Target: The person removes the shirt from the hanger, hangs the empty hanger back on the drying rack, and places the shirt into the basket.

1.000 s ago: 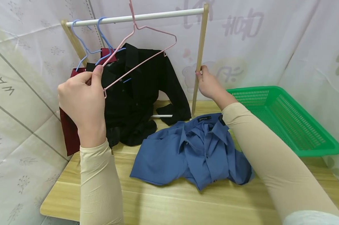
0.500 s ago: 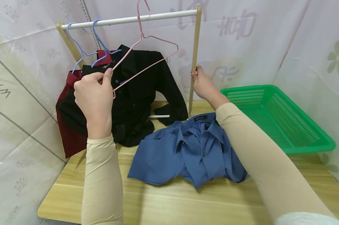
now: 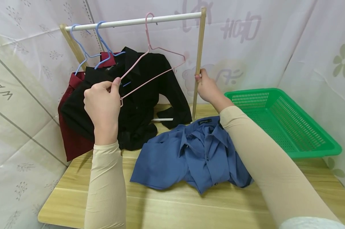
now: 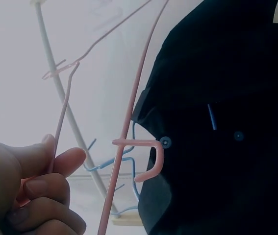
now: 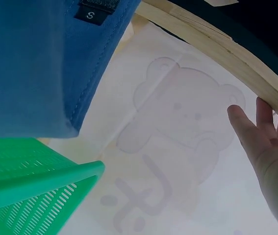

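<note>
My left hand [image 3: 103,101] pinches the left arm of a pink wire hanger [image 3: 149,47] between thumb and forefinger. No garment is on this hanger, and its hook lies over the white rail [image 3: 175,17] of a small clothes rack. With my right hand [image 3: 208,86] I grip the rack's right wooden post [image 3: 200,47]; some fingers pass behind it. To the left, a black shirt [image 3: 149,73] and a dark red garment [image 3: 72,136] hang from blue hangers [image 3: 103,38]. A blue shirt [image 3: 166,162] lies crumpled on the table in front of the rack.
A green perforated basket [image 3: 304,127] stands at the right, beyond my right forearm. The wooden table [image 3: 103,190] ends at a rounded left corner. Patterned cloth walls [image 3: 292,31] close in behind and at both sides.
My left hand has moved right and down with the pink hanger, and its hook has come down from above the rail onto it. My right hand keeps its hold on the post.
</note>
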Tool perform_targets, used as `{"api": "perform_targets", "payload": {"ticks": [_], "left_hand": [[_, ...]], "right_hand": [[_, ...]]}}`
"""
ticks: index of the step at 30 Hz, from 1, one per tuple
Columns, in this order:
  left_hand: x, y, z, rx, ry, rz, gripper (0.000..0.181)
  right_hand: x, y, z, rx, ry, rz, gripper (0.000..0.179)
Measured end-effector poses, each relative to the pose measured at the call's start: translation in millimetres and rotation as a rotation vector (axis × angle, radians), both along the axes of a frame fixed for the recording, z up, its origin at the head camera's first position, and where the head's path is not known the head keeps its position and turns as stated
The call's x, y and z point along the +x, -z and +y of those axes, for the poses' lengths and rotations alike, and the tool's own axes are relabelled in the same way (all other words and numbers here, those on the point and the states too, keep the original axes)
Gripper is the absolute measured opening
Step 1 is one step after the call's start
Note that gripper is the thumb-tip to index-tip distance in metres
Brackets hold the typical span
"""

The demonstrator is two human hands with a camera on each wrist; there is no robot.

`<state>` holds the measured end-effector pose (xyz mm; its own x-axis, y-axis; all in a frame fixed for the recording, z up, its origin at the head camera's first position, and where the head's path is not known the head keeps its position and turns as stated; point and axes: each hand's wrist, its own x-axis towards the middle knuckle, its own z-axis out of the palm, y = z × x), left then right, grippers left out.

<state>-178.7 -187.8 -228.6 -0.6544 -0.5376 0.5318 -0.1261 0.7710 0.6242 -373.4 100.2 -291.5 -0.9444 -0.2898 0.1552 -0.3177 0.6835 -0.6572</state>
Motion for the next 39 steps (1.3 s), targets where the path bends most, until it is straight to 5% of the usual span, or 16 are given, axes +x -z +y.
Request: {"api": "perform_targets", "payload": {"ticks": [9, 21, 30, 35, 39], "left_hand": [[-2.0, 7.7, -0.1, 0.007, -0.006, 0.000, 0.052], [-4.5, 12.2, 1.8, 0.047, 0.023, -0.107, 0.049], [-1.6, 9.5, 0.9, -0.024, 0.024, -0.116, 0.044], [4.8, -1.3, 6.8, -0.108, 0.016, -0.076, 0.044], [16.5, -14.2, 15.0, -0.200, 0.086, 0.004, 0.043]], "right_hand": [[-0.4, 3.9, -0.2, -0.010, 0.004, 0.008, 0.054], [-1.0, 2.8, 1.7, -0.011, -0.001, -0.018, 0.056], [-0.9, 0.1, 7.0, -0.034, -0.041, -0.032, 0.055], [9.3, -17.8, 18.6, -0.003, -0.119, -0.115, 0.064], [27.6, -44.5, 25.5, 0.191, -0.159, -0.187, 0.081]]}}
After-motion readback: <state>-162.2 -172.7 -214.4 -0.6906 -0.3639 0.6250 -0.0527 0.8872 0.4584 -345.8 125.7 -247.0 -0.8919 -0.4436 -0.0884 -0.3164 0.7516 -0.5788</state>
